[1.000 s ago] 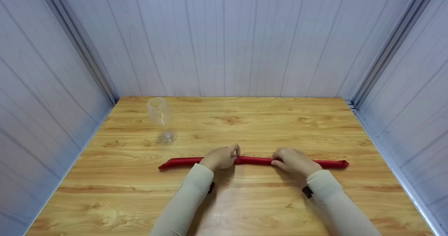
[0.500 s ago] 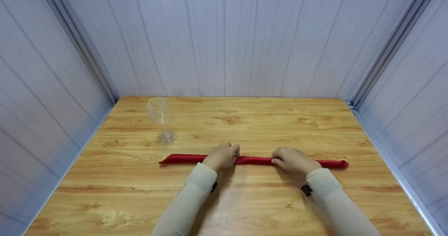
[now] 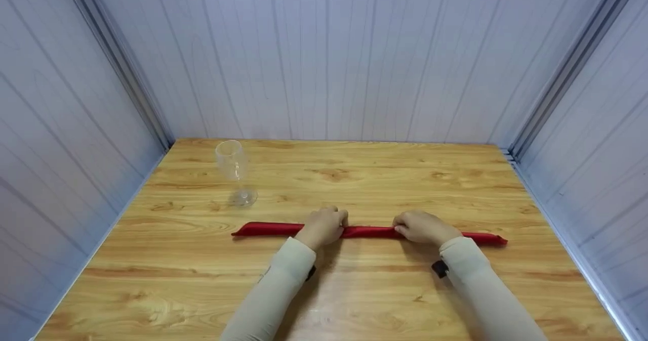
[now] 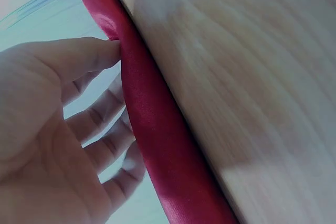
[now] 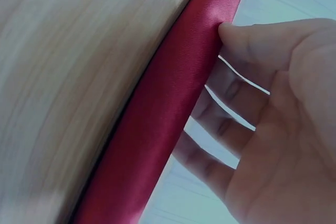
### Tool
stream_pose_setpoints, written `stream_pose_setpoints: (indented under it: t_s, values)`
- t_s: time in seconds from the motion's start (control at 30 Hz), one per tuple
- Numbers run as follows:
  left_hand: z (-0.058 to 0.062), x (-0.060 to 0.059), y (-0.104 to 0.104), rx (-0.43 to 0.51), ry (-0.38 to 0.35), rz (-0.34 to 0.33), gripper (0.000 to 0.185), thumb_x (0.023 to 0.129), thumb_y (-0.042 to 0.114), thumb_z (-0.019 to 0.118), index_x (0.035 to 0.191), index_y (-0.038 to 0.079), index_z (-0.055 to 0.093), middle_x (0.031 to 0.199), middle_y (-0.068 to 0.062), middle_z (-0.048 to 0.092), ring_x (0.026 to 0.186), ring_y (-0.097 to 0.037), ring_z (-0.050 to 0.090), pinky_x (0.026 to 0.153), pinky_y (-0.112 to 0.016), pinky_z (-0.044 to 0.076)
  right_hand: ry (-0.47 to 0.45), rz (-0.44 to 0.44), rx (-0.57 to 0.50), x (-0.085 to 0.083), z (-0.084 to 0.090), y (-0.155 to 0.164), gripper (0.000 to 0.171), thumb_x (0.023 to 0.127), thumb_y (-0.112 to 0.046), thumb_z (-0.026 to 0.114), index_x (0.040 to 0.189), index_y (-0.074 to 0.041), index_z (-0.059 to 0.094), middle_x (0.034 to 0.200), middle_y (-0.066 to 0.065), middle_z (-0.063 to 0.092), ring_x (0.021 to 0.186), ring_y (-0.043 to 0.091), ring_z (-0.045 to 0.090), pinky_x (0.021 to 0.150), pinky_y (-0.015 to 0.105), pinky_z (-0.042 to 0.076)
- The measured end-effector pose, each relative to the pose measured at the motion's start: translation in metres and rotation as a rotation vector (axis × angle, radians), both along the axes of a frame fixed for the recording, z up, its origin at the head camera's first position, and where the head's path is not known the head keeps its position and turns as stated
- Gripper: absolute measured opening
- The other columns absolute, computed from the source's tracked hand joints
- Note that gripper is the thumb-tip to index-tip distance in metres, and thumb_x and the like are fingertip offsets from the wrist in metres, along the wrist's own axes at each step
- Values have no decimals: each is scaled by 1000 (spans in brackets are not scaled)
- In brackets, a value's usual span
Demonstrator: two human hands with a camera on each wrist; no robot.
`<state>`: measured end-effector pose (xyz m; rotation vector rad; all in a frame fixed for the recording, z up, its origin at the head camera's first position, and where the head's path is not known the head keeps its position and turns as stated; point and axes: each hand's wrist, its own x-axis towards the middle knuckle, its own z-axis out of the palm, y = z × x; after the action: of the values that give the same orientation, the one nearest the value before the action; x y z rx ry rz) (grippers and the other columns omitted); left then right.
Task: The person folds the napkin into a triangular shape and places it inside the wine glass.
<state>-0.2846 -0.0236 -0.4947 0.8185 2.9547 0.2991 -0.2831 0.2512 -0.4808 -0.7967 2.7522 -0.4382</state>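
Note:
A shiny red cloth (image 3: pixel 369 232), rolled into a long thin strip, lies left to right across the wooden table. My left hand (image 3: pixel 322 226) grips it left of its middle. In the left wrist view, that thumb (image 4: pixel 100 51) presses the near side of the roll while the fingers curl behind it. My right hand (image 3: pixel 424 227) pinches the roll farther right, its thumb (image 5: pixel 247 40) against the satin surface and its fingers partly hidden behind. A short stretch of cloth shows between the hands. The left end tapers to a flat point; the right end is narrow and slightly bunched.
A clear stemmed wine glass (image 3: pixel 233 164) stands upright at the back left of the table (image 3: pixel 334 290), beyond the cloth's left end. Pale panelled walls (image 3: pixel 324 57) close in the table at the back and both sides.
My left hand has shifted slightly right and its raised index finger has come down. The roll's left end has moved away from me and looks fuller. My right hand has barely moved.

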Motion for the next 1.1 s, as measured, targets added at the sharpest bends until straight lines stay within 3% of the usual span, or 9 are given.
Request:
stream_pose_setpoints:
  t_s: [0.33,0.53,0.87,1.1]
  values:
    - [1,0,-1,122,-58,-13,8,95,4,66,98,11,69,96,-6,62,92,-25,64,79,-35,54,-76,-22,-59,-6,-6,2,9,102,-10,56,106,-10,63,91,-2,65,86,18,61,80,44,50]
    - [0,-1,-3,152,-31,-38,6,96,6,66,98,10,70,94,-6,65,92,-24,65,80,-33,54,-83,-42,-113,-7,-9,6,5,102,-11,58,98,-15,57,86,-5,62,78,15,54,75,40,46]
    - [-1,-2,-5,178,-42,-31,7,95,5,68,98,9,71,96,-6,64,92,-23,64,80,-34,54,82,-43,-63,-3,-10,3,9,97,-15,68,88,-18,67,88,-5,58,77,14,51,71,39,46]
    - [-6,-2,-2,274,7,-139,28,91,-11,60,104,12,72,99,-9,62,92,-24,66,75,-32,55,210,-20,-132,6,-14,-5,12,90,2,67,89,-10,70,85,1,64,81,19,60,72,38,53]
